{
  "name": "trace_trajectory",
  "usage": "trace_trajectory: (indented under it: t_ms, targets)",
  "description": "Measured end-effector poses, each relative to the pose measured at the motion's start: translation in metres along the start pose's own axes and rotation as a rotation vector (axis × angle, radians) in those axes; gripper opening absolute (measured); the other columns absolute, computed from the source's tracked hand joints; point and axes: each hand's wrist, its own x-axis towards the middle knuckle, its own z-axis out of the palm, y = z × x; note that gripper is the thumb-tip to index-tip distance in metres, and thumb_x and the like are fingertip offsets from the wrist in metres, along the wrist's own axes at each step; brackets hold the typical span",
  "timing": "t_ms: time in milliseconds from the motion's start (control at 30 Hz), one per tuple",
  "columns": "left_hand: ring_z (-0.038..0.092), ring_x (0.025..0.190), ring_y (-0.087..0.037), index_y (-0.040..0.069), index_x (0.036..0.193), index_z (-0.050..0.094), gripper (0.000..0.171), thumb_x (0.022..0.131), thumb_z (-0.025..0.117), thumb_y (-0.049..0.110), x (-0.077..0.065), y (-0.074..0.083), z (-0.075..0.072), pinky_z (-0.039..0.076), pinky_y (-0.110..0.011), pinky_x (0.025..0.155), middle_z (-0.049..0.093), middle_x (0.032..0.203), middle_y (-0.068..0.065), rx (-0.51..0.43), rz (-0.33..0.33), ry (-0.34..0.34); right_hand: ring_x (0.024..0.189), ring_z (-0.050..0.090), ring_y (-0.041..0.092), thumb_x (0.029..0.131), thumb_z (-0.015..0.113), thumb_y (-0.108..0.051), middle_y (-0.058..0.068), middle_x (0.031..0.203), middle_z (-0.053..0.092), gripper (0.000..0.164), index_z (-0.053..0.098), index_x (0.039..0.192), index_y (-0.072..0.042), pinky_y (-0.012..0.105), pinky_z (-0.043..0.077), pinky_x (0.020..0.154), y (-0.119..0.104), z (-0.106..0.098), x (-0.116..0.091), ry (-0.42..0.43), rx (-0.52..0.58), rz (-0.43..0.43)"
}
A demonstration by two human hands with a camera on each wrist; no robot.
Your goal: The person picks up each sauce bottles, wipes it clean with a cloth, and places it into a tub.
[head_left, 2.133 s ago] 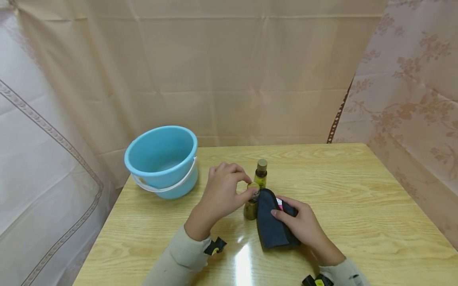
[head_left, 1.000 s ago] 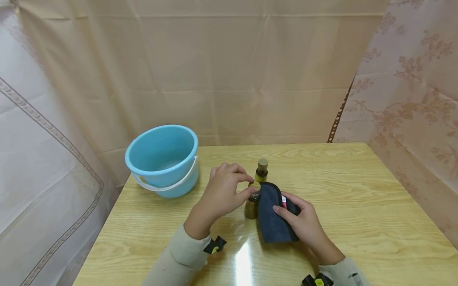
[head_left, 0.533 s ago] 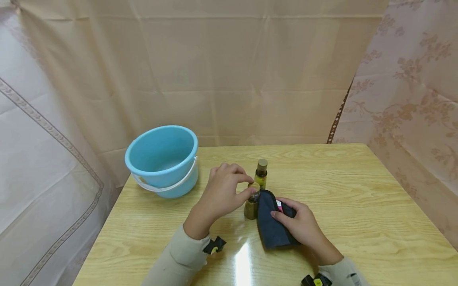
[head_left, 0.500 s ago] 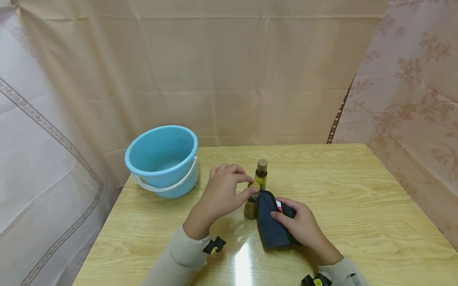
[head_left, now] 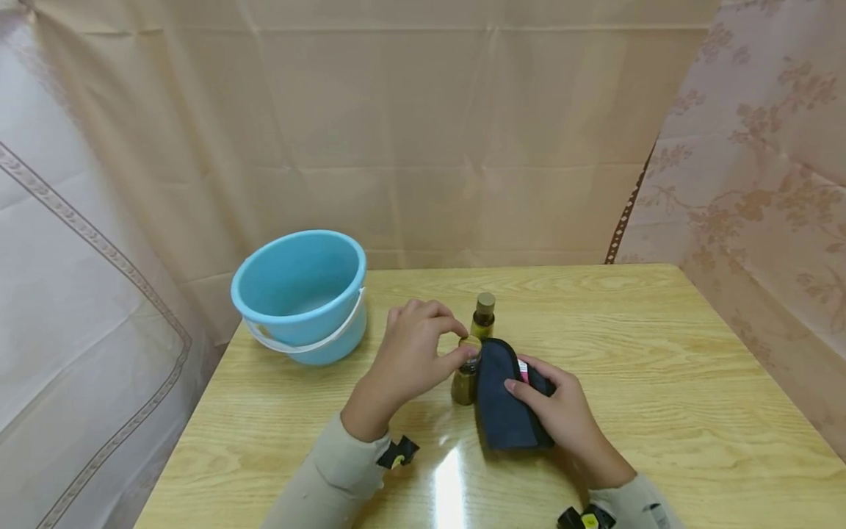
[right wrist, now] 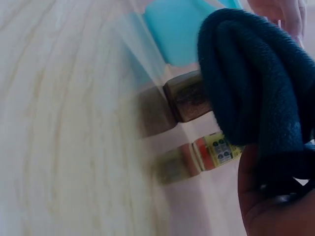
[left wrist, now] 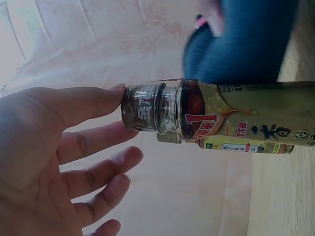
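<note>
Thumb and forefinger of my left hand pinch the cap of a brown glass bottle standing upright on the table. In the left wrist view this bottle shows a printed label, and the hand's other fingers spread loosely. My right hand grips a folded dark blue cloth with a white and pink tag, its left edge right against the bottle's side. A fluffy pile shows on the cloth in the right wrist view. Just behind stands a second, yellow-labelled bottle, its lower part hidden by the cloth.
A light blue bucket with a white handle stands at the table's back left. The wooden table has a glossy top. Beige and floral curtains hang behind it and at both sides.
The cloth dips lower along the bottle half a second ago and is now higher again, its upper edge near the cap. The left hand and both bottles stay in place.
</note>
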Motion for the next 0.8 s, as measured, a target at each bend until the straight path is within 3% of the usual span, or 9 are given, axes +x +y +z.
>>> trace_trajectory:
  t_ms: [400,633,800]
  targets:
    - [0.054,0.107,-0.018,0.032,0.105,0.081,0.025,0.093,0.073,0.052,0.000,-0.001,0.000,0.036,-0.049,0.095,0.068,0.113,0.010,-0.025,0.002,-0.020,0.120,0.066,0.009,0.096,0.076,-0.028,0.009,0.151,0.055,0.059,0.056,0.149,-0.014,0.030,0.059,0.089,-0.013,-0.001,-0.008,0.014,0.144,-0.029]
    - [0.053,0.106,-0.018,0.032,0.108,0.081,0.024,0.094,0.073,0.050,0.001,-0.001,0.000,0.036,-0.048,0.094,0.067,0.113,0.010,-0.032,0.009,-0.024,0.116,0.069,0.013,0.098,0.073,-0.015,-0.002,0.138,0.065,0.056,0.053,0.150,-0.005,0.033,0.061,0.086,-0.014,-0.002,-0.010,0.009,0.215,-0.103]
    - [0.053,0.107,-0.018,0.031,0.108,0.081,0.024,0.094,0.073,0.049,0.001,0.000,0.000,0.036,-0.048,0.095,0.067,0.114,0.010,-0.038,0.012,-0.035,0.115,0.069,0.014,0.097,0.075,-0.021,0.003,0.141,0.062,0.057,0.056,0.149,-0.010,0.034,0.061,0.086,-0.011,-0.002,-0.009,0.015,0.192,-0.055]
